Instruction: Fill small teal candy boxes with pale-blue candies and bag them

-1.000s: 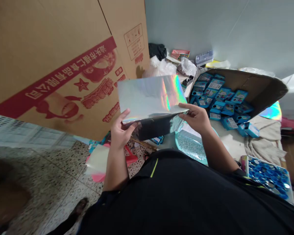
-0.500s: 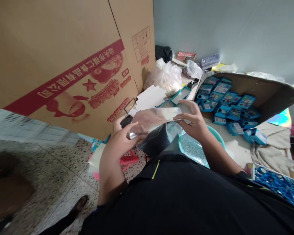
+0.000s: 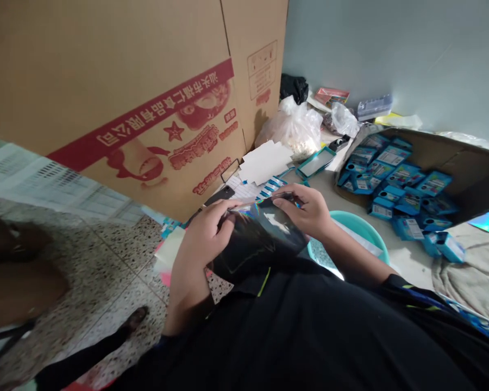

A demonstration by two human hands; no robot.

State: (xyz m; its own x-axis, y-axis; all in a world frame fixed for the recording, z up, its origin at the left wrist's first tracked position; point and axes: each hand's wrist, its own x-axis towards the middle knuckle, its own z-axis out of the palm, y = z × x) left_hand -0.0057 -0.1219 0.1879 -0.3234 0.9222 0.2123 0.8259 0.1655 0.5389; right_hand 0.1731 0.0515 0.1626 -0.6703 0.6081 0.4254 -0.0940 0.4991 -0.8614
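Observation:
A shiny, mirror-like sheet (image 3: 261, 239) is stretched between my two hands in front of my shirt, its face dark with bright reflections. Its left end is pinched between the thumb and fingers of my left hand (image 3: 206, 233). My right hand (image 3: 307, 209) is closed on the upper right edge, thumb on the near side. Just beyond the hands lie white card sheets (image 3: 267, 163) and some blue printed strips (image 3: 271, 187). A turquoise basin (image 3: 367, 228) with small pale pieces in it sits below my right forearm, partly hidden.
A tall cardboard carton (image 3: 146, 65) stands at left. On the right, an open carton (image 3: 481, 176) lies on its side with several small blue boxes (image 3: 403, 174). Behind are a full plastic bag (image 3: 291, 125) and a turquoise tray (image 3: 315, 163). A person's foot (image 3: 138, 317) shows at lower left.
The sheet has tilted and come lower, so its dark face now shows instead of its silvery top. My right hand has closed more firmly over its edge. The view has shifted left.

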